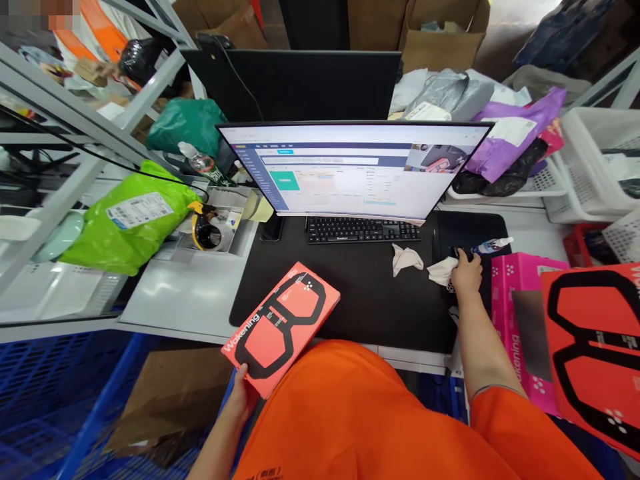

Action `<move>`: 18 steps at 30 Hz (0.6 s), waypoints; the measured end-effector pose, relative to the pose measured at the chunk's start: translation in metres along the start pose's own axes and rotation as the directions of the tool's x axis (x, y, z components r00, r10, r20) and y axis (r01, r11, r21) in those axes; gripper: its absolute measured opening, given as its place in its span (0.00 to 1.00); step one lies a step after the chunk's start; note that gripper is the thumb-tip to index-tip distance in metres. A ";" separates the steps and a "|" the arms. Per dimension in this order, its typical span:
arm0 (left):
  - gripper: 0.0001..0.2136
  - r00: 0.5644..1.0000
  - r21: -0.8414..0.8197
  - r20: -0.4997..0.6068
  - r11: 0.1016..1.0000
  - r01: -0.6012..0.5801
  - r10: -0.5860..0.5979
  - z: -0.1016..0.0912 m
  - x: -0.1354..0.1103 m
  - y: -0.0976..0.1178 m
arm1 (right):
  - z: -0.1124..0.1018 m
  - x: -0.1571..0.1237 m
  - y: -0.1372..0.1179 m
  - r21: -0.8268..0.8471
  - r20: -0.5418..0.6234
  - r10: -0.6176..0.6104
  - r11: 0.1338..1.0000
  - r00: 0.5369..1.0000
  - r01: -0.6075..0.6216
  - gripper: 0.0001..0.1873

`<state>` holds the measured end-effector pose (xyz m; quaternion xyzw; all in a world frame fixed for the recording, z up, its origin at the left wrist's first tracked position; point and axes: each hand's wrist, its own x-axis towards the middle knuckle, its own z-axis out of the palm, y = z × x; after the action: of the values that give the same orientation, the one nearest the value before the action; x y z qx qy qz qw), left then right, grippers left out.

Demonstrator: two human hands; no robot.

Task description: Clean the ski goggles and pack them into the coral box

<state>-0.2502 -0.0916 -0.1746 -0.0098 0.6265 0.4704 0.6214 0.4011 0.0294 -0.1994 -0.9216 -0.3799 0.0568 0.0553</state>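
Note:
My left hand point(243, 393) grips the near corner of a flat coral-red box point(283, 325) with a black goggle outline and the word "Wakening". The box rests tilted over the front edge of the black desk mat point(370, 293). My right hand point(466, 272) lies closed over a dark computer mouse point(456, 253) at the right of the mat. A crumpled white tissue point(442, 271) touches that hand. A second tissue point(405, 258) lies just left of it. A small bottle point(493, 245) lies beyond the hand.
A wide monitor point(350, 170) and a black keyboard point(363, 230) stand behind the mat. Pink and red boxes point(590, 340) are stacked at the right. A green parcel bag point(127, 220) and a tape dispenser point(207, 230) sit at the left. White baskets point(595, 160) hold parcels.

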 end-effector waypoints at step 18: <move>0.38 0.995 -0.004 0.096 1.000 0.004 -0.004 0.008 -0.010 0.001 | 0.003 0.002 0.001 0.043 0.029 0.013 0.999 1.000 -0.014 0.33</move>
<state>-0.2422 -0.0919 -0.1638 0.0101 0.5948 0.4705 0.6517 0.4031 0.0298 -0.2025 -0.9219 -0.3730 0.0785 0.0695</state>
